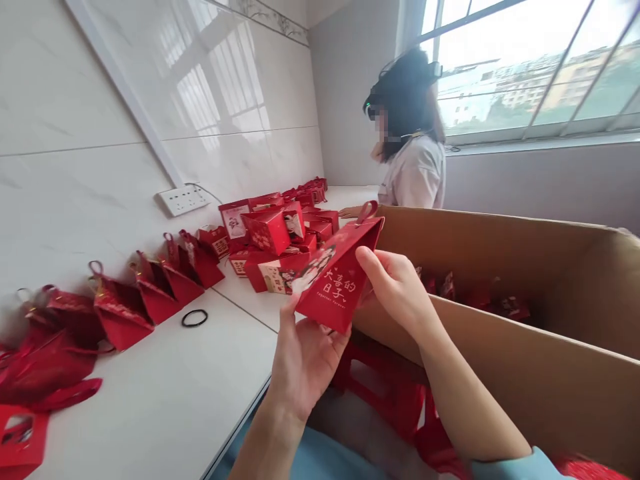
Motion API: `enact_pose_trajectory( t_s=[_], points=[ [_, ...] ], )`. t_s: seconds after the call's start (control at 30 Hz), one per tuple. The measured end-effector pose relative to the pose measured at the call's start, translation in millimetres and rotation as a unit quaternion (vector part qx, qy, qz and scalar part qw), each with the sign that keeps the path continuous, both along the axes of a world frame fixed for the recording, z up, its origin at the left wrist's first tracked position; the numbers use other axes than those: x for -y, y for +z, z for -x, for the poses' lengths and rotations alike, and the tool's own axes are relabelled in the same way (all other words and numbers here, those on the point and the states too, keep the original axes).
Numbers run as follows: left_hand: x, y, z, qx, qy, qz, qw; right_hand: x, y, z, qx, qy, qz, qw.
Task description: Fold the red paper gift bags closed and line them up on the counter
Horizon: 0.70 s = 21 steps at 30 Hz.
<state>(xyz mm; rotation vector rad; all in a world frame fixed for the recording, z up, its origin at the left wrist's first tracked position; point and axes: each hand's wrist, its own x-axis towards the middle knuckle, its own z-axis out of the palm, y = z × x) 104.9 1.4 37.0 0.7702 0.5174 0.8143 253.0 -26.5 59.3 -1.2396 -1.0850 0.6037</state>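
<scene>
Both my hands hold a red gift box (pixel 345 280) with white lettering, a printed picture on one face and a ribbon loop at its top. My left hand (pixel 307 357) cups it from below, fingers wrapped around the base. With thumb and fingers, my right hand (pixel 400 287) grips its right side; some of those fingers are hidden behind the box. The box is tilted above the table's edge, beside the large cardboard carton. Behind it, a pile of similar red boxes (pixel 267 230) lies on the table.
A row of red boxes with ribbon loops (pixel 123 310) stands along the wall on the white table (pixel 165 393). A black ring-shaped band (pixel 195 318) lies there. The cardboard carton (pixel 525 347) at right contains red items. A person (pixel 415 167) wearing headgear is beyond, near the window.
</scene>
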Motion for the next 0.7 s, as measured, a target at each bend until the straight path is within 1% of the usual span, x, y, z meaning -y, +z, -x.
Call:
enact_pose_trajectory(
  t_s=[0.07,0.13,0.17,0.2,0.23,0.27,0.3,0.37,0.4,0.43,0.47,0.53,0.57,0.6,0.63,0.67,0.7],
  points=[
    [-3.7,-10.3,-13.9,-0.01,0.027,-0.119,0.992,8.6,-3.6,-20.4,0.005,-0.005,-0.031,0.999],
    [-8.0,-23.0,-28.1,-0.049,0.057,-0.235,0.969,20.4,-7.9,-43.2,-0.013,0.009,-0.05,0.999],
    [-9.6,-29.3,-34.7,-0.083,0.062,-0.281,0.954,27.5,-10.0,-54.7,-0.018,0.02,-0.057,0.998],
    [-10.7,-34.9,-40.6,-0.122,0.052,-0.318,0.939,35.4,-11.8,-65.9,-0.015,0.028,-0.065,0.997],
    [-11.4,-39.6,-45.5,-0.163,0.025,-0.349,0.922,44.0,-13.3,-76.4,-0.002,0.028,-0.072,0.997],
    [-12.2,-43.4,-49.4,-0.201,-0.026,-0.379,0.903,53.0,-14.4,-86.2,0.019,0.019,-0.079,0.997],
    [-13.3,-46.2,-52.1,-0.231,-0.094,-0.409,0.878,62.5,-15.0,-95.1,0.045,0.003,-0.084,0.995],
    [-18.5,-50.3,-55.7,-0.264,-0.215,-0.473,0.813,81.4,-15.1,-109.9,0.099,-0.033,-0.076,0.992],
    [-23.0,-52.0,-57.3,-0.272,-0.233,-0.509,0.783,90.4,-14.7,-115.6,0.123,-0.048,-0.066,0.989],
    [-28.8,-53.8,-59.4,-0.281,-0.213,-0.544,0.762,98.6,-14.2,-120.1,0.139,-0.06,-0.053,0.987],
    [-35.4,-55.6,-62.4,-0.283,-0.163,-0.58,0.746,105.9,-13.8,-123.6,0.146,-0.068,-0.04,0.986],
    [-49.1,-59.3,-71.5,-0.273,-0.002,-0.641,0.718,116.9,-13.4,-127.7,0.145,-0.082,-0.023,0.986],
    [-54.9,-61.0,-77.5,-0.262,0.074,-0.667,0.693,120.5,-13.5,-128.8,0.145,-0.089,-0.02,0.985],
    [-59.4,-62.5,-84.4,-0.256,0.132,-0.69,0.664,122.9,-13.8,-129.5,0.149,-0.098,-0.018,0.984],
    [-62.3,-63.8,-91.7,-0.257,0.164,-0.712,0.633,124.3,-14.3,-130.0,0.159,-0.106,-0.016,0.981],
    [-63.7,-64.8,-99.2,-0.266,0.173,-0.73,0.606,124.9,-14.9,-130.4,0.174,-0.113,-0.012,0.978],
    [-63.8,-65.6,-106.5,-0.28,0.162,-0.743,0.586,125.1,-15.6,-130.9,0.189,-0.117,-0.006,0.975]
  ],
)
